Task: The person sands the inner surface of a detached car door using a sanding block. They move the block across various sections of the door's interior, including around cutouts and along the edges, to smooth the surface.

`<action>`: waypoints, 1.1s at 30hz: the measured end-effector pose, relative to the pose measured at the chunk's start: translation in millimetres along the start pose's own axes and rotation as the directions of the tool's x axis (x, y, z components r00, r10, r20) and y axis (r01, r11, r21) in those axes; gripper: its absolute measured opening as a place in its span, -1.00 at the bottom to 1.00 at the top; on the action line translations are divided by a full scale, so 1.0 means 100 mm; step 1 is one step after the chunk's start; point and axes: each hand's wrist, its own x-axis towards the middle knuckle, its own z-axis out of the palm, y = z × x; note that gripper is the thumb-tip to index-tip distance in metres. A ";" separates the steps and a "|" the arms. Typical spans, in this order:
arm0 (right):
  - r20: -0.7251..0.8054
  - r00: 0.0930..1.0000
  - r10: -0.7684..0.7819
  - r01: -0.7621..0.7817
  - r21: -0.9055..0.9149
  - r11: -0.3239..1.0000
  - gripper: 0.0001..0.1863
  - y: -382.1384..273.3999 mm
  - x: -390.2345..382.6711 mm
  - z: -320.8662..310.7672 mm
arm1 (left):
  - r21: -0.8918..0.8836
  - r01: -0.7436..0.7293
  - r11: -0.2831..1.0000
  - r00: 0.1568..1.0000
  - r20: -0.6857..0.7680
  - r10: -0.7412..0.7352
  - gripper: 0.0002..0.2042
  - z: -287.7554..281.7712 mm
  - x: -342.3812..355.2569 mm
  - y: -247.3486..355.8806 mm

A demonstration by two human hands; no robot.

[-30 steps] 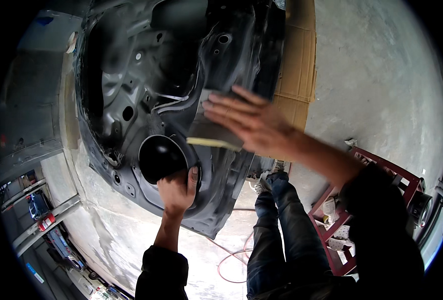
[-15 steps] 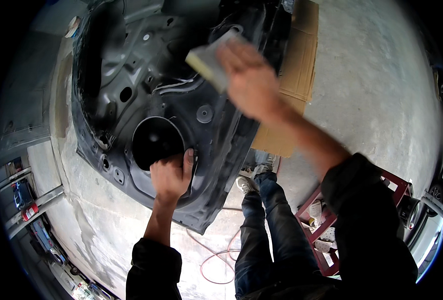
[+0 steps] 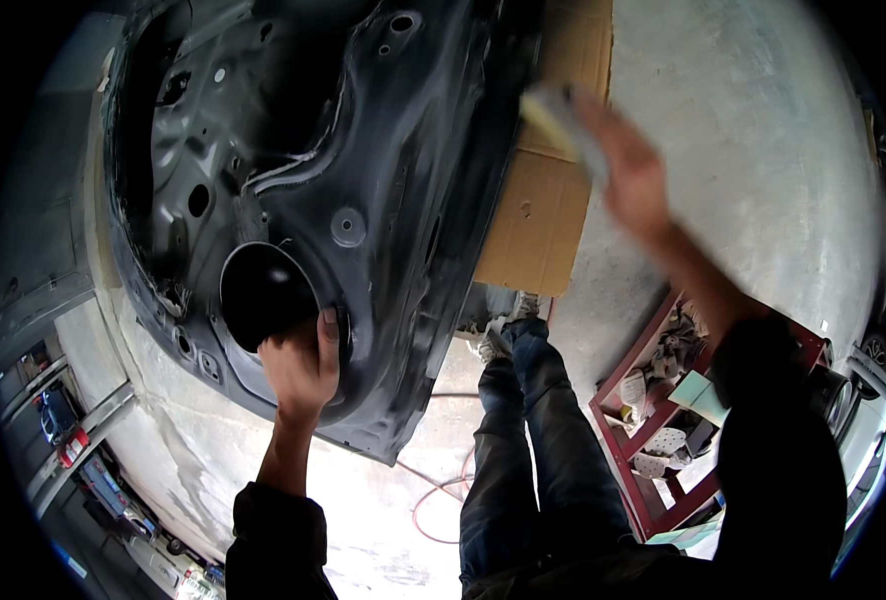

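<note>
A black car door panel (image 3: 388,190), its inner side facing up, slants across the left and middle of the head view. My left hand (image 3: 301,372) grips the lower right rim of the large round hole in it. The thumb stays outside while the other fingers curl into the hole, partly hidden. Off the door's right side, my right hand (image 3: 633,170) is raised and smeared by motion. Its fingers close on a flat grey sanding sponge (image 3: 569,125) with a pale yellow edge. The sponge is apart from the door, over the cardboard.
Brown cardboard (image 3: 538,220) lies along the door's right side. A dark red metal cart (image 3: 631,440) at the lower right carries gloves, perforated discs and a pale green sheet (image 3: 700,398). A red hose (image 3: 433,488) loops over the concrete floor near my legs.
My right hand has swung right with the sanding sponge, from above the door to beyond its edge. The view has shifted, so the door sits further left. My left hand keeps its grip on the rim.
</note>
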 end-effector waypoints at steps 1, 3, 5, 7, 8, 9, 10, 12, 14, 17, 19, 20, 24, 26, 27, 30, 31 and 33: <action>0.064 0.997 -0.043 0.050 -0.104 0.993 -0.40 0.26 0.36 -0.06 | -0.022 -0.002 1.000 1.000 0.002 0.002 -0.55 0.01 0.00 0.01; 0.156 0.979 -0.132 0.179 -0.340 0.923 -0.26 0.60 0.90 0.03 | -0.040 -0.027 0.999 0.999 -0.037 0.026 -0.53 0.07 0.06 0.06; 0.162 0.978 -0.128 0.192 -0.477 0.858 -0.34 0.78 0.95 0.56 | -0.016 -0.014 1.000 1.000 -0.021 0.014 -0.54 0.05 0.05 0.03; 0.198 0.980 -0.030 0.122 -0.472 0.873 -0.48 0.46 0.74 0.94 | -0.031 -0.009 0.999 1.000 0.006 0.009 -0.54 0.12 0.05 -0.02; 0.225 0.973 0.058 0.035 -0.388 0.921 -0.55 0.02 0.53 1.02 | -0.039 -0.002 0.999 1.000 0.022 0.003 -0.54 0.12 0.04 -0.01; 0.250 0.967 0.058 0.034 -0.347 0.937 -0.61 -0.32 0.34 1.10 | -0.022 0.016 1.000 0.999 0.042 -0.015 -0.54 0.05 -0.01 -0.03; 0.272 0.961 0.050 0.048 -0.342 0.938 -0.66 -0.53 0.21 1.00 | -0.026 0.015 1.000 0.999 0.030 -0.014 -0.54 0.05 0.02 0.01; 0.386 0.921 -0.054 0.165 -0.259 0.952 -0.64 -1.05 -0.09 0.86 | -0.017 0.018 1.000 1.000 0.022 -0.017 -0.54 0.04 0.04 0.02; 0.380 0.914 -0.143 0.242 -0.228 0.943 -0.65 -1.09 -0.21 0.75 | -0.030 -0.014 0.999 1.000 0.016 0.014 -0.54 0.09 0.08 0.04; 0.381 0.867 -0.322 0.387 -0.105 0.916 -0.44 -0.59 -0.04 0.73 | -0.001 0.006 1.000 1.000 0.017 -0.006 -0.54 0.00 -0.05 0.00; 0.518 0.814 -0.263 0.444 -0.262 0.857 -0.44 -0.04 0.36 0.56 | -0.019 -0.009 1.000 1.000 0.009 0.009 -0.53 0.04 0.00 -0.01; 0.420 0.877 -0.233 0.418 -0.429 0.801 -0.45 0.22 0.54 0.55 | -0.019 0.000 1.000 1.000 0.016 0.001 -0.53 0.05 0.02 0.01; 0.282 0.952 -0.122 0.251 -0.481 0.840 -0.72 0.01 0.48 0.81 | -0.034 0.014 0.999 0.999 0.035 -0.012 -0.55 0.08 0.05 0.03; 0.239 0.964 -0.115 0.176 -0.252 0.952 -0.75 -0.59 0.08 0.98 | 0.008 0.022 1.000 0.999 0.026 -0.023 -0.55 0.00 0.02 0.02; 0.218 0.962 -0.162 0.192 -0.125 0.973 -0.73 -0.86 -0.15 0.97 | 0.007 0.026 1.000 0.999 0.025 -0.027 -0.55 -0.02 0.00 0.01; 0.245 0.949 -0.198 0.090 0.392 0.915 -0.65 -1.46 -0.83 0.74 | -0.025 -0.006 1.000 1.000 0.010 0.007 -0.56 0.06 0.08 0.04; 0.260 0.924 -0.280 0.141 0.451 0.881 -0.60 -1.37 -0.93 0.80 | -0.034 -0.029 0.999 1.000 0.002 0.029 -0.57 0.09 0.11 0.04; 0.245 0.883 -0.401 0.229 0.521 0.822 -0.55 -1.09 -0.82 0.79 | -0.033 -0.022 0.999 1.000 0.008 0.023 -0.57 0.08 0.04 0.02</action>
